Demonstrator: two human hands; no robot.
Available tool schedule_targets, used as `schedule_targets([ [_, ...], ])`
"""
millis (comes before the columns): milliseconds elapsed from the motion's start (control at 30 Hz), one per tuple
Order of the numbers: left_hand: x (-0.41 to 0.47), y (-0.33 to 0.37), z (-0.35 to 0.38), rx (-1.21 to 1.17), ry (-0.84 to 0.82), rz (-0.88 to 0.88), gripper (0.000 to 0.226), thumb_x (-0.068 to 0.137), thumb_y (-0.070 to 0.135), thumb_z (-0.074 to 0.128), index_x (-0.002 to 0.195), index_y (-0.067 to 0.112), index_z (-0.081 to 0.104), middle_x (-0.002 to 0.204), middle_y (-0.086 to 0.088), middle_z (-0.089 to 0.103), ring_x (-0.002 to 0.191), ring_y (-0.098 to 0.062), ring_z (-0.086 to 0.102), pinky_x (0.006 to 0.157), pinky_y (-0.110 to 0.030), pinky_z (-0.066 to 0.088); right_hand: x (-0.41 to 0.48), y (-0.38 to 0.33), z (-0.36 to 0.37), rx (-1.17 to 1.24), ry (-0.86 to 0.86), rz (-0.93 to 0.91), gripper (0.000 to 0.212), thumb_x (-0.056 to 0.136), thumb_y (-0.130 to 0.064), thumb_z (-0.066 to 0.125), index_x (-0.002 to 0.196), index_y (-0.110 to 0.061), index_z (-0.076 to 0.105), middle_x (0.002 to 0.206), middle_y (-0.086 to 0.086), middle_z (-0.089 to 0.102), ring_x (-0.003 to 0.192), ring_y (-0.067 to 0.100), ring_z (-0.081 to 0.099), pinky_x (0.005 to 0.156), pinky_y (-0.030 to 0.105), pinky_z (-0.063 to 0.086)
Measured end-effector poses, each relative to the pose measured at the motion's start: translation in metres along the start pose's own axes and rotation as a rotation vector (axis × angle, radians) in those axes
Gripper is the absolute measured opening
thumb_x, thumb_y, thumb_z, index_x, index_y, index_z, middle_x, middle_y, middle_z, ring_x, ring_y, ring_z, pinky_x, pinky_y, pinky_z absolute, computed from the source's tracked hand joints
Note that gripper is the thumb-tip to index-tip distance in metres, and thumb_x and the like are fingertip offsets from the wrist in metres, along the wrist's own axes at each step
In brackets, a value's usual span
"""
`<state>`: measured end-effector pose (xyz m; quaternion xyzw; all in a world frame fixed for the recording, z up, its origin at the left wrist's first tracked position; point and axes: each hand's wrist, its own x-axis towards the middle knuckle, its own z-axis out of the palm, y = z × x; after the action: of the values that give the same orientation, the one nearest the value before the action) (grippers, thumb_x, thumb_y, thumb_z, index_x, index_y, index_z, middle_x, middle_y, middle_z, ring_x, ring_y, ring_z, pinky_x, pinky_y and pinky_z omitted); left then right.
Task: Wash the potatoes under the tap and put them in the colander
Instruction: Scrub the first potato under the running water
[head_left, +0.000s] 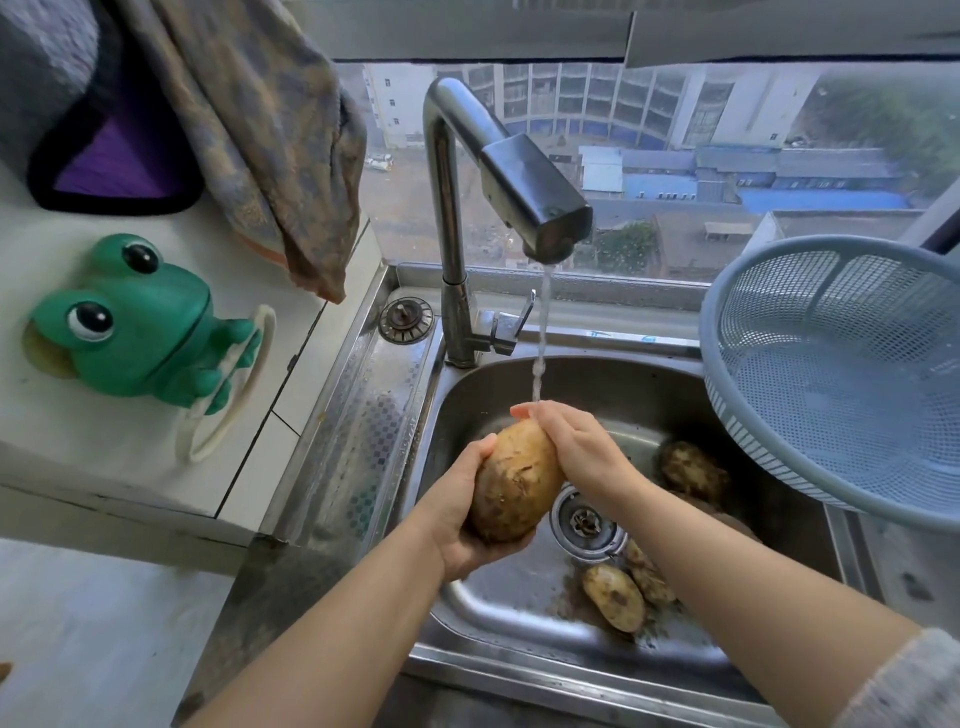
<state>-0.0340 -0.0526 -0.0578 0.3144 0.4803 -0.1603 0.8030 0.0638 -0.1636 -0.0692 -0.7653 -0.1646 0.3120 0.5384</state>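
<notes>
Head view
Held potato (517, 480): a large brown potato is held tilted, just left of and above the drain (584, 522), its upper end raised towards the far side.
Left hand (460, 512): the potato's lower end is cupped from the side away from the drain, with fingers and thumb curled round it.
Right hand (576, 441): it is laid over the potato's upper end, beyond the drain, with fingers bent round the skin in a grip.
Tap (452, 218): a steel tap is mounted beyond the drain and to its left; its spout reaches out above the hands.
Water stream (540, 343): water is seen falling from the spout onto the right fingers.
Sink (519, 597): a steel basin surrounds the drain, with dirt specks on the near side.
Loose potatoes: one (693, 470) lies right of the drain, two more (613, 597) (649, 574) lie near it on the near side, touching each other.
Colander (841, 374): a blue-grey mesh colander is set far right of the drain, higher up, with its rim overhanging the basin.
Frog holder (140, 322): a green frog is fixed to the white wall far left of the drain.
Towel (260, 145): a patterned cloth is hung up well left of the drain and beyond it.
</notes>
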Motion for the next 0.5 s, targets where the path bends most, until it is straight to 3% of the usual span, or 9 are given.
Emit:
schedule_targets([
  [100,0.001,0.001,0.000,-0.022,-0.032,-0.032,0.054,0.083,0.054,0.064,0.109,0.007,0.067,0.092,-0.019,0.071,0.083,-0.032,0.067,0.065,-0.038,0.059,-0.008,0.003,0.001,-0.127,0.027,-0.051,0.035,0.097,-0.037,0.051,0.128,-0.022,0.057,0.120,-0.004,0.054,0.113,0.011,0.052,0.100,0.032,0.045],
  [200,0.003,0.000,0.006,0.042,-0.028,0.015,0.052,0.084,0.054,0.063,0.112,0.011,0.066,0.091,-0.017,0.071,0.080,-0.029,0.067,0.064,-0.038,0.058,-0.004,0.002,0.000,-0.145,0.053,-0.024,0.032,0.090,-0.044,0.060,0.117,-0.026,0.063,0.112,-0.003,0.062,0.105,0.012,0.059,0.093,0.033,0.051],
  [267,0.004,-0.003,0.009,0.102,-0.012,0.086,0.049,0.086,0.054,0.062,0.116,0.015,0.064,0.099,-0.016,0.070,0.082,-0.028,0.067,0.062,-0.037,0.057,0.002,-0.002,0.001,-0.085,0.056,0.033,0.021,0.095,-0.039,0.053,0.104,-0.025,0.067,0.100,-0.004,0.066,0.099,0.015,0.063,0.091,0.037,0.053],
  [367,0.005,-0.007,0.008,0.245,0.038,0.236,0.037,0.090,0.050,0.058,0.115,0.024,0.062,0.111,-0.013,0.067,0.094,-0.030,0.066,0.063,-0.038,0.057,0.009,-0.004,0.002,0.056,0.064,0.186,0.031,0.102,-0.031,0.041,0.094,-0.024,0.070,0.096,-0.001,0.064,0.098,0.019,0.061,0.091,0.041,0.054],
  [500,0.006,-0.006,0.005,0.391,0.082,0.349,0.030,0.090,0.052,0.056,0.111,0.032,0.063,0.114,-0.011,0.066,0.101,-0.033,0.065,0.066,-0.041,0.058,0.005,0.000,0.005,0.071,0.113,0.202,0.035,0.103,-0.033,0.035,0.113,-0.020,0.067,0.111,0.000,0.061,0.110,0.020,0.056,0.099,0.039,0.048],
])
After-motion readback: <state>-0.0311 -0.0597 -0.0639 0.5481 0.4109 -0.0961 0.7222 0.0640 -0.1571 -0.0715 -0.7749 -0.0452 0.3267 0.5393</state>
